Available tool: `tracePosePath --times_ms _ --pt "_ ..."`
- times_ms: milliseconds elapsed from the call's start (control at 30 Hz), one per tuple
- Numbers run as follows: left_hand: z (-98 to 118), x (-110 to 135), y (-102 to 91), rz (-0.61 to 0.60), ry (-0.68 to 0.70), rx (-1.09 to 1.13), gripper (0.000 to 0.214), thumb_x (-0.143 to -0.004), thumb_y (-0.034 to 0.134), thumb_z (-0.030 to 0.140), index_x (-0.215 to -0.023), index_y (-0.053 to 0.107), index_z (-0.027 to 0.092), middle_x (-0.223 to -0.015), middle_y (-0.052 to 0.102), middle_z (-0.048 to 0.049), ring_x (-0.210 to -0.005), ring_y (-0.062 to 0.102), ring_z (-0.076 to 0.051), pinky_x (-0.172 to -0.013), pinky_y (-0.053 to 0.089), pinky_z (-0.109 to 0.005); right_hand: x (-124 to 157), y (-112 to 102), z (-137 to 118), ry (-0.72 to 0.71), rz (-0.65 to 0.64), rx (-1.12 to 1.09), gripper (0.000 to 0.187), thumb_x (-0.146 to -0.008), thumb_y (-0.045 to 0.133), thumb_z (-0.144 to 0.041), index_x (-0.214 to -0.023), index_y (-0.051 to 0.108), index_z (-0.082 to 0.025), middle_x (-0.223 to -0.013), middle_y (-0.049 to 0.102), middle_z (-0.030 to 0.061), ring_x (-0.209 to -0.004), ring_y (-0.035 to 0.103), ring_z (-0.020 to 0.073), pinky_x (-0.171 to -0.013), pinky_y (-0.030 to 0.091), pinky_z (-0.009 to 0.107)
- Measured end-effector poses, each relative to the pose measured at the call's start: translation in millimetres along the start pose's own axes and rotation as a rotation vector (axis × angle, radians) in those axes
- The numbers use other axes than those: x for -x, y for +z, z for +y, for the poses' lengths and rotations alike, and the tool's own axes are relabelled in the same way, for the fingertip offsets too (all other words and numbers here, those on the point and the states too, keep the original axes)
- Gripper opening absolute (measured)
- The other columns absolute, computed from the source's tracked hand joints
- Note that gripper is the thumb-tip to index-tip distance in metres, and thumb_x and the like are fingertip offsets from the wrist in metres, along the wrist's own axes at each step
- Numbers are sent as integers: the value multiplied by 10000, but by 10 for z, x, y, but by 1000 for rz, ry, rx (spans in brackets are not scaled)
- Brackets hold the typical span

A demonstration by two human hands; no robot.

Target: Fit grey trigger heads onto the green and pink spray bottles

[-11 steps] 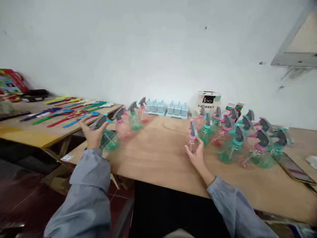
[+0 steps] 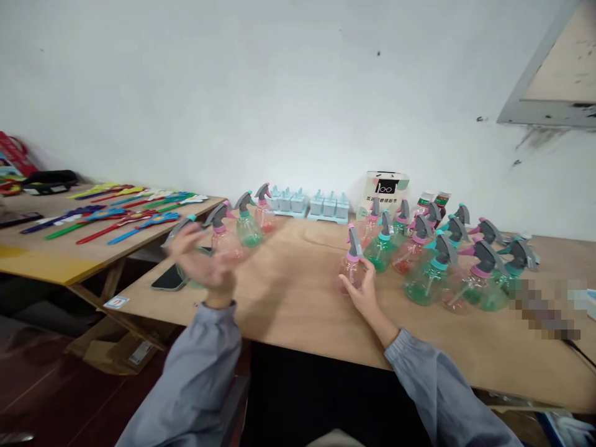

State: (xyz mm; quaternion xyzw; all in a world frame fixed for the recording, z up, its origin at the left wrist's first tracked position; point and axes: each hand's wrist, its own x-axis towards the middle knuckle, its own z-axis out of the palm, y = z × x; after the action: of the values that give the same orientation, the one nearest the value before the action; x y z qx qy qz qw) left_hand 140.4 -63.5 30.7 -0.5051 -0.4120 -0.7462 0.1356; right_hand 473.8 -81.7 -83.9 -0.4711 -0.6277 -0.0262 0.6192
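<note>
Left hand [image 2: 198, 257], blurred, has swung rightward and spreads open left of frame centre; right hand [image 2: 365, 293] grips a translucent pink, grey-triggered plastic spray bottle [image 2: 351, 268] right of centre.

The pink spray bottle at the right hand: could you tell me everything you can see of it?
The pink spray bottle has a see-through, pink-tinted body that looks like plastic, a pink collar, and a grey and pink spray head. It is upright above the wooden table, just left of a green bottle in the picture. The right hand grips it from the near side and hides much of its lower part, so whether it touches the table or contains liquid is unclear.
</note>
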Motion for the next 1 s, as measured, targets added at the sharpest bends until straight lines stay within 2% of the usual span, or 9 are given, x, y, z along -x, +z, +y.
tracePosePath --times_ms 67,133,233,367,467,600,700,800,1000 --pt "360 291 294 -352 87 211 629 -808 616 686 -1214 489 223 -1275 556 -130 -1274 528 -312 -1098 410 -515 19 21 -8 -2 -37 -34 615 -859 680 -517 -1336 441 -212 -1287 555 144 -1211 554 310 -1037 462 536" --pt "647 579 615 -614 -6 258 753 -736 748 620 -1308 475 213 -1400 511 -163 -1361 480 -328 -1125 397 -504 41 49 -13 -10 -91 -77 607 -868 675 -513 -1344 447 -213 -1300 565 148 -1224 560 308 -1051 464 536" --pt "894 917 1073 -784 -251 348 1013 -522 912 557 -1359 471 192 -1444 483 -195 -1410 421 -384 -1154 366 -516 65 72 -46 -7 -156 -137 598 -875 672 -505 -1358 471 -216 -1303 600 148 -1226 586 299 -1063 478 527" --pt "950 1097 1434 -850 -559 570 697 -685 852 456 -1261 566 187 -1220 628 -142 -1210 599 -302 -1012 493 -419 -19 -35 -138 2 -161 -205 431 -925 620 -450 -1299 585 -239 -1314 649 122 -1240 613 276 -1082 489 499" --pt "916 1060 1452 -740 -696 560 560 -742 819 376 -1232 605 209 -1210 648 -110 -1197 608 -263 -969 514 -361 -232 -210 -116 2 55 -187 306 -993 500 -369 -1242 633 -253 -1361 636 102 -1313 575 257 -1149 419 523" --pt "837 900 1302 -694 -945 568 514 -777 793 384 -1240 636 225 -1153 698 -83 -1116 657 -240 -819 541 -291 -584 -344 148 37 277 -30 425 -964 518 -389 -1362 526 -242 -1497 498 122 -1440 432 267 -1202 319 553" --pt "719 799 1200 -715 -1135 653 451 -820 740 476 -1186 678 219 -1030 746 -79 -1042 704 -216 -772 532 -252 -747 -302 401 109 298 88 615 -892 594 -439 -1436 431 -203 -1521 442 164 -1448 390 299 -1198 296 568" --pt "565 757 1157 -749 -1279 782 435 -816 727 514 -1103 712 188 -909 769 -87 -896 745 -200 -749 540 -248 -788 -208 589 198 308 116 730 -816 653 -476 -1419 433 -127 -1432 508 217 -1377 447 339 -1158 335 571" --pt "324 736 1165 -781 -1363 963 177 -757 696 247 -888 733 132 -865 783 -92 -918 756 -198 -891 554 -273 -641 -79 671 213 210 58 674 -778 667 -539 -1304 515 -147 -1299 591 187 -1253 535 329 -1100 399 553"
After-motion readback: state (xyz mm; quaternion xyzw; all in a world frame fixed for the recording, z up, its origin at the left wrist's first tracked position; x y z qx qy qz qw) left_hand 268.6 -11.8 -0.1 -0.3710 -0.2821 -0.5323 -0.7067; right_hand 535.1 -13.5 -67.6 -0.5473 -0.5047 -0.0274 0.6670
